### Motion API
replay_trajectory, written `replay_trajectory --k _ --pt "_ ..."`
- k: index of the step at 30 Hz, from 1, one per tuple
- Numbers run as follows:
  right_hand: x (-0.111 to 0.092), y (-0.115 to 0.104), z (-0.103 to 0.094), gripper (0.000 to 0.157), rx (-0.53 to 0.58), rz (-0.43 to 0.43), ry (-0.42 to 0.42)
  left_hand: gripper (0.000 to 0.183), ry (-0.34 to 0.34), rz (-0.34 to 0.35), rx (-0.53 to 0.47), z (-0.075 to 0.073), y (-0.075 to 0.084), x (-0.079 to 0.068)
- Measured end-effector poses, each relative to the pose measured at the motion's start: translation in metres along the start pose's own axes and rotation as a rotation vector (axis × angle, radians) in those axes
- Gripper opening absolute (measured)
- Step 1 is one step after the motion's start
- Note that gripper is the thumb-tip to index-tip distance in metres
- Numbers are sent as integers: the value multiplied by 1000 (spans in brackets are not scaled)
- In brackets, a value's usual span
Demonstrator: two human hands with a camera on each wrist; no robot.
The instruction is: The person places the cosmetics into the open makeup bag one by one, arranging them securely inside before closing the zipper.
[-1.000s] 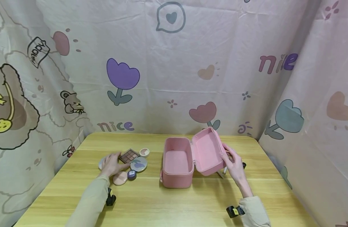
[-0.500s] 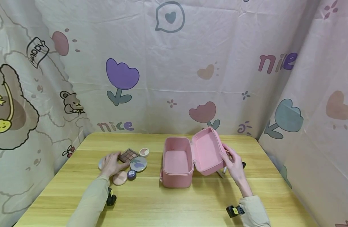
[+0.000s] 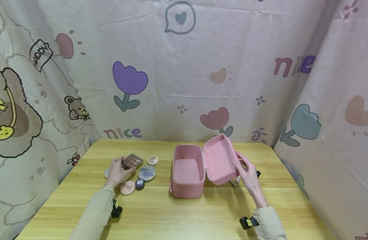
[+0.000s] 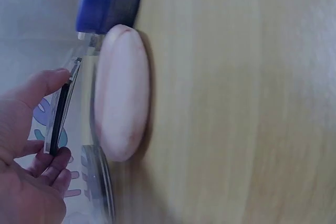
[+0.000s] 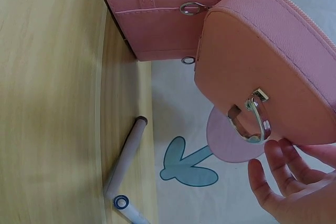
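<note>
Eyeshadow palette [image 3: 132,161], one flat rectangle of square pans, was pinched by the left hand [image 3: 116,173] above the left side of the wood-grained desk [image 3: 184,218]. Nearest lay one smooth pink puff [image 3: 127,188] (a plump disc, seen edge-on from the wrist) and one squat dark-blue jar [image 3: 140,184]. One stitched, leathery pink case [image 3: 188,191] stood open, the right hand [image 3: 248,173] gripping its lid [image 3: 220,160] near two slim cylinders [image 5: 126,156]. Farther back were two glossy round discs [image 3: 147,173], one small white pot [image 3: 153,161], then creased printed fabric [image 3: 178,66].
</note>
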State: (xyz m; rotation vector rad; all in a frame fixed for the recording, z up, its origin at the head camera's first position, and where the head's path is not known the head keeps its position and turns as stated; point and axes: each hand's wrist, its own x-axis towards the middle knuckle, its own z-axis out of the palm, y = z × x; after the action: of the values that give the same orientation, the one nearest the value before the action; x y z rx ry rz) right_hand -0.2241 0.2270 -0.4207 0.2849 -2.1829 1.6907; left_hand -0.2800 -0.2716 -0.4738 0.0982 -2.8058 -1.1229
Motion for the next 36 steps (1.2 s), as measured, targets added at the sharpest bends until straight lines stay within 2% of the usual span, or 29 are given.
replay_trajectory --k 8,12,20,23,29,36 --pt "0 0 0 53 1 0 -5 93 81 29 -35 -3 7 -1" --pt "1 0 -1 53 -1 3 -10 92 85 51 -73 -4 15 -1" --pt "0 -1 0 52 6 9 -10 87 32 67 -188 0 45 -3" --pt "0 -1 0 53 8 10 -11 84 16 105 -225 3 56 -2" --pt "0 -2 0 53 8 18 -13 76 -16 208 -237 9 72 2" --pt "0 0 -2 55 -19 30 -10 74 -72 291 -282 18 91 6"
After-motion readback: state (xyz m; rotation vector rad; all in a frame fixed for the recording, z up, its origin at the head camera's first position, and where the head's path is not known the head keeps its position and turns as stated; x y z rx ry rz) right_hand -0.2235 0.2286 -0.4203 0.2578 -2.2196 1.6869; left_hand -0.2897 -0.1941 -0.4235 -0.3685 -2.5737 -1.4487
